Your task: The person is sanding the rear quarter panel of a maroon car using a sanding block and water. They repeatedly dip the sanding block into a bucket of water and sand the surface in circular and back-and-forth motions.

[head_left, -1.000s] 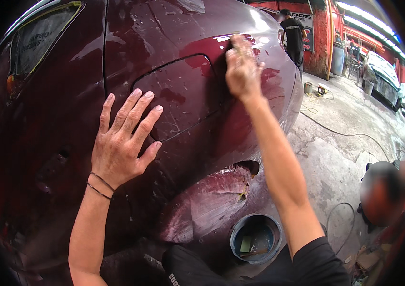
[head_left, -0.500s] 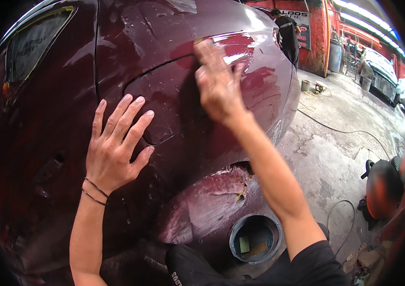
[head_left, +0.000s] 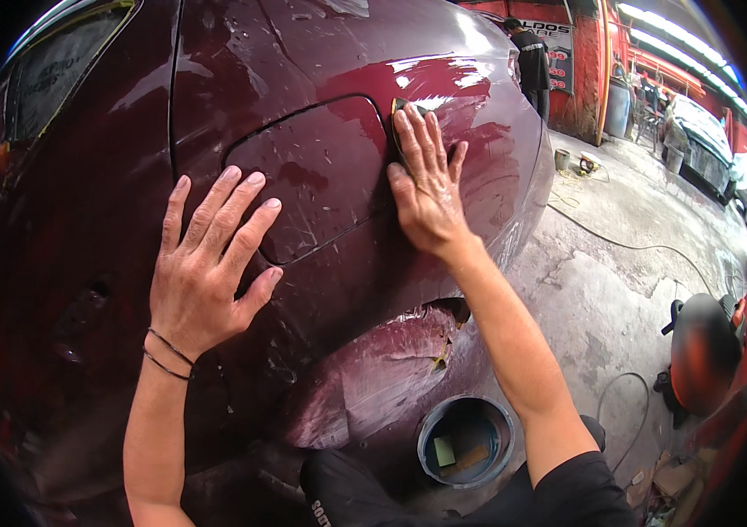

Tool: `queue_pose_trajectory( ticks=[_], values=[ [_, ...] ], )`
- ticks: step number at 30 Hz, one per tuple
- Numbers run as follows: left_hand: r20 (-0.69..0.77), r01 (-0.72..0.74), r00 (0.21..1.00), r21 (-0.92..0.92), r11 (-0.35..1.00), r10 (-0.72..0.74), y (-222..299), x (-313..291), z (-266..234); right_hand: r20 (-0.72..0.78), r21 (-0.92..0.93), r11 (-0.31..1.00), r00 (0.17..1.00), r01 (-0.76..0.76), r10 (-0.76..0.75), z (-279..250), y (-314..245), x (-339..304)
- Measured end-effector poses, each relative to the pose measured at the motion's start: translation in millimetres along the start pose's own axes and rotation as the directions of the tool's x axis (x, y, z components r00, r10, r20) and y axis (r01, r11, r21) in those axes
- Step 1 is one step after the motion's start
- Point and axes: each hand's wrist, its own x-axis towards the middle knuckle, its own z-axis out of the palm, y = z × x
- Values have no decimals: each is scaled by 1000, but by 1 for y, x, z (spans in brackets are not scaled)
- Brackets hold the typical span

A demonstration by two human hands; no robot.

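A wet, dark red car panel with a fuel flap outline fills the middle of the view. My left hand lies open on it, fingers spread, just left of the flap. To the flap's right, my right hand presses a sanding pad flat against the paint. Only the pad's dark, yellow-edged top shows past the fingertips; the palm and fingers hide the rest. Water shines on the paint around that hand.
Below the right forearm stands a round bucket of water with a green block and a brown piece inside. A hose crosses the concrete floor. Another person stands beyond the car. A black and orange machine sits at right.
My right hand has slid right and slightly down with the pad, uncovering the flap's right side. My left hand stays on the panel, nearly still.
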Motion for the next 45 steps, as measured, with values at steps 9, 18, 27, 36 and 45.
queue_pose_trajectory(
  ticks=[9, 18, 27, 36, 45],
  values=[
    [-3, 7, 1000, 6, 1000, -7, -1, 1, 4, -128, -35, 999, 992, -4, -1, 1, 34, -6],
    [-48, 19, 999, -27, 999, -20, 3, 3, 12, 71, -44, 976, 976, 212, -208, -30, -4, 21],
    [-96, 24, 995, -79, 997, -32, 3, 1, 11, 104, 45, 998, 994, 37, -42, -13, 3, -74],
    [-32, -1, 999, 41, 999, 2, -8, 0, -7, -20, 13, 1000, 1000, -4, 5, -12, 11, 64],
    [29, -18, 999, 103, 994, 15, 1, 4, 1, -39, -232, 971, 998, -58, 50, 9, 2, 5]
  ],
)
